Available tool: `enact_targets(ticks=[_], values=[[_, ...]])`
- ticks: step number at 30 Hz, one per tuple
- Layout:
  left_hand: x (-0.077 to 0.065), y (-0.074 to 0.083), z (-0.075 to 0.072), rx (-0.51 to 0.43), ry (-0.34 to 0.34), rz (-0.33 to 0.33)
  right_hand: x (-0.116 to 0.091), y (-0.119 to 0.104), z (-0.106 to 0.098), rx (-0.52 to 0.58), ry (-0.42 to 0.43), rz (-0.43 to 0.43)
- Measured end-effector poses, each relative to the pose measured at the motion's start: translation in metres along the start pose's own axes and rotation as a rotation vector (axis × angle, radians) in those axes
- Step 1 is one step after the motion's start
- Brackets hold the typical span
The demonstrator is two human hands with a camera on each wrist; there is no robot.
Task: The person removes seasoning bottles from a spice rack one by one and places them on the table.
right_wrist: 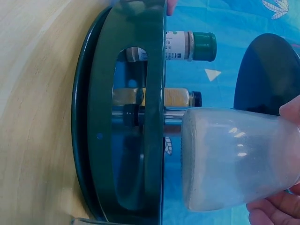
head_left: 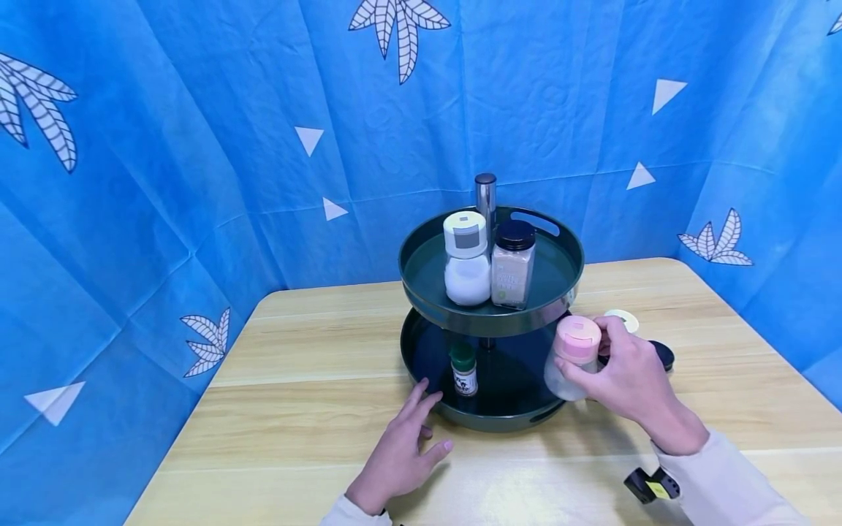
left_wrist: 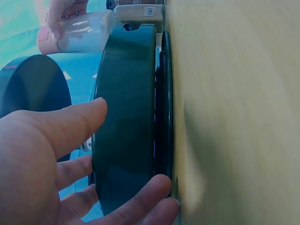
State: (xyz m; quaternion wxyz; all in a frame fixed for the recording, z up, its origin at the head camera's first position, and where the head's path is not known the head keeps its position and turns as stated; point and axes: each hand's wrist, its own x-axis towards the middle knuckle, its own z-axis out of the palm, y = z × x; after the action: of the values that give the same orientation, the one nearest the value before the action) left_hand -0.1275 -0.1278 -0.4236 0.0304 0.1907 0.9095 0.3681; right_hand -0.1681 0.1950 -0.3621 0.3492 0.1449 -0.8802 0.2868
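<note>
My right hand (head_left: 634,376) grips a clear seasoning jar with a pink lid (head_left: 579,340), thumb and fingers around its upper part. In the right wrist view the jar's cloudy body (right_wrist: 229,159) is beside the lower tray, its base towards the rim. The lower tray (head_left: 487,422) of a dark green two-tier rack has my left hand (head_left: 397,456) at its front left rim, fingers loosely extended. On that tray stands a small green-capped spice bottle (head_left: 465,372). A yellowish spice jar (right_wrist: 178,97) with a dark cap shows farther back in the right wrist view.
The upper tray (head_left: 555,281) bears a white-lidded shaker of white contents (head_left: 468,263) and a black-lidded square spice jar (head_left: 513,267). Behind my right hand are a white lid (head_left: 623,319) and a black lid (head_left: 663,355). Blue curtains (head_left: 230,146) surround the wooden table (head_left: 316,351).
</note>
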Motion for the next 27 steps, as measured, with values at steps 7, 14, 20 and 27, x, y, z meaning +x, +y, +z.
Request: enact_targets(ticks=[7,14,20,27], values=[[-0.0001,-0.0008,-0.0004,0.005,0.002,-0.002,-0.0014,0.0020,-0.0018,0.001,-0.004,-0.009],[0.0010,-0.0015,0.0004,0.003,0.003,0.017,-0.0040,0.0034,-0.0054,-0.001,-0.010,-0.013],[0.0013,-0.0017,0.0006,0.004,0.003,0.018,-0.0051,0.0046,-0.0063,-0.006,-0.020,-0.006],[0.0010,-0.0017,0.0005,0.004,0.006,0.013,-0.0066,0.0046,-0.0080,-0.005,-0.027,0.007]])
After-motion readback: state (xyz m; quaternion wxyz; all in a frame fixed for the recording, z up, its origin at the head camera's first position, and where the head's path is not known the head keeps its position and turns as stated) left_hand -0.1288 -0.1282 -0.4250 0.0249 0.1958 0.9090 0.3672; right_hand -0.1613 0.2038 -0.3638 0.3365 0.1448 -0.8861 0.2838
